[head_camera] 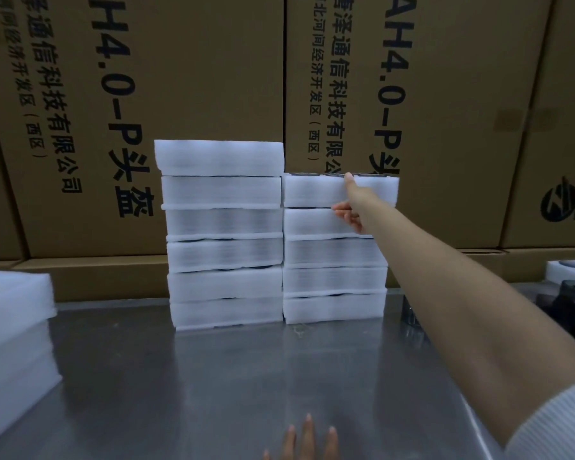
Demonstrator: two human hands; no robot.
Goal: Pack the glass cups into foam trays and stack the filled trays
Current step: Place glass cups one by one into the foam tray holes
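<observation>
Two stacks of white foam trays stand side by side at the back of the steel table point(213, 376). The left stack point(224, 254) is one tray higher than the right stack point(332, 280). My right hand point(351, 207) reaches out to the top tray point(312, 192) of the right stack, with the thumb on its upper edge and the fingers curled under its lower edge. Dark cup rims show along the top of that tray. My left hand point(307, 439) rests near the table's front edge with its fingers straight; only the fingers are in view.
Large brown cardboard boxes point(193, 94) form a wall behind the stacks. A pile of empty foam trays point(14, 330) sits at the left edge. At the far right are a foam tray with dark cups point(570, 268) and dark objects point(571, 310) below it.
</observation>
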